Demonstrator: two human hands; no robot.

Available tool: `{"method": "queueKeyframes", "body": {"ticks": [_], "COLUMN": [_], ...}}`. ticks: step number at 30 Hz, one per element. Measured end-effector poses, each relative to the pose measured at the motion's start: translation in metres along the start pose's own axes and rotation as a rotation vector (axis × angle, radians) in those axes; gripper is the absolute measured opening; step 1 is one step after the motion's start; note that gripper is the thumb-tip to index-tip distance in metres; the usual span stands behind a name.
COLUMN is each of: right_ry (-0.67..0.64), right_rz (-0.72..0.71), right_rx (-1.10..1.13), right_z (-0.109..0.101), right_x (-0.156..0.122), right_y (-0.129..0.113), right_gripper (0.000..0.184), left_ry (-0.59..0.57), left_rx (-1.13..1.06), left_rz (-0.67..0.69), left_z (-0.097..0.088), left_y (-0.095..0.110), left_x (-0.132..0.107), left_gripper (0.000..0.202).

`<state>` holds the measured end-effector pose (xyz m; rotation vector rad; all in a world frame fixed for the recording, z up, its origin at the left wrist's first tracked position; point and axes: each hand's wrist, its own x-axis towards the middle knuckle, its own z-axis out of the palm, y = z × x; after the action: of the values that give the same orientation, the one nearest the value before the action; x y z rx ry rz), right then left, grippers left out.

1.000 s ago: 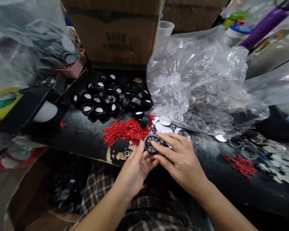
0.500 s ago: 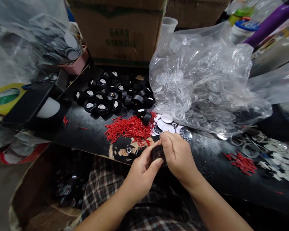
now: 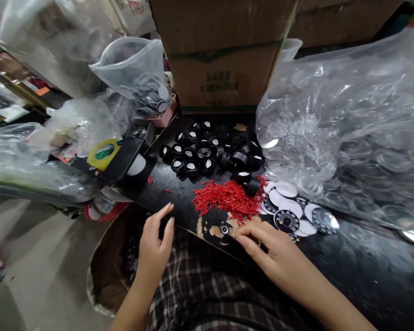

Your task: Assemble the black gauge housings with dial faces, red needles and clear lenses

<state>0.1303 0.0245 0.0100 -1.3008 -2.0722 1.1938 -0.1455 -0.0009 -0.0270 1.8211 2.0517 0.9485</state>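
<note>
My left hand (image 3: 157,241) is open and holds nothing, its thumb and fingers apart, over the table's front edge beside the carton on the floor. My right hand (image 3: 271,246) is closed in a pinch; whatever its fingertips hold, if anything, is hidden. Its fingertips are just right of a small round metal fitting (image 3: 224,229) set in a worn patch of the table. Behind it lies a heap of thin red pointers (image 3: 227,200). Black-and-white printed dial discs (image 3: 286,220) overlap to the right. Several black round housings (image 3: 192,167) with white markings are grouped further back.
A clear plastic bag (image 3: 303,133) of transparent discs fills the right side. A cardboard box (image 3: 224,78) stands at the back. Yellow tape (image 3: 101,156) and a black tray part lie left. An open carton (image 3: 101,262) holding dark parts is below the edge.
The black round part held between both hands is no longer in them. My left hand has moved left and opened; my right hand has moved beside the metal fitting. The view has swung left.
</note>
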Motion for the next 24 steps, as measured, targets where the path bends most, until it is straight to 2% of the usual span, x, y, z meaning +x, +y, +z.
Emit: {"method": "queueKeyframes", "body": {"ticks": [2, 5, 7, 10, 13, 14, 16, 18, 19, 21, 24], "right_ry": [-0.027, -0.028, -0.020, 0.007, 0.055, 0.099, 0.234, 0.358, 0.390, 0.408, 0.476], "right_rz": [-0.012, 0.064, 0.115, 0.140, 0.122, 0.136, 0.195, 0.254, 0.271, 0.272, 0.277], "right_rx": [-0.027, -0.041, -0.037, -0.026, -0.019, -0.038, -0.148, -0.333, -0.422, -0.520, -0.422], "right_z": [0.002, 0.000, -0.001, -0.004, -0.012, -0.016, -0.025, -0.033, -0.036, -0.039, -0.041], "right_x": [-0.002, -0.011, -0.017, -0.024, -0.027, -0.028, -0.029, -0.030, -0.029, -0.027, -0.024], "right_y": [-0.003, 0.001, 0.005, 0.005, 0.008, 0.012, 0.023, 0.036, 0.042, 0.052, 0.058], "right_gripper": [0.023, 0.026, 0.027, 0.025, 0.021, 0.021, 0.018, 0.025, 0.031, 0.036, 0.018], "left_ry": [0.058, 0.096, 0.086, 0.047, 0.044, 0.060, 0.098, -0.026, -0.149, -0.342, -0.482], "left_rx": [0.122, 0.225, 0.267, 0.287, 0.190, 0.077, -0.327, -0.840, -1.009, -1.186, -1.279], "left_rz": [0.150, 0.186, 0.183, 0.186, 0.175, 0.143, -0.021, -0.238, -0.354, -0.562, -0.768], "left_z": [0.017, 0.041, 0.050, 0.053, 0.048, 0.046, 0.043, 0.041, 0.042, 0.046, 0.056], "left_y": [0.019, 0.039, 0.043, 0.044, 0.045, 0.047, 0.055, 0.070, 0.080, 0.098, 0.115], "left_x": [0.044, 0.101, 0.124, 0.133, 0.124, 0.118, 0.097, 0.069, 0.053, 0.022, -0.009], "left_gripper": [0.037, 0.040, 0.036, 0.026, 0.023, 0.023, 0.030, 0.030, 0.030, 0.034, 0.039]}}
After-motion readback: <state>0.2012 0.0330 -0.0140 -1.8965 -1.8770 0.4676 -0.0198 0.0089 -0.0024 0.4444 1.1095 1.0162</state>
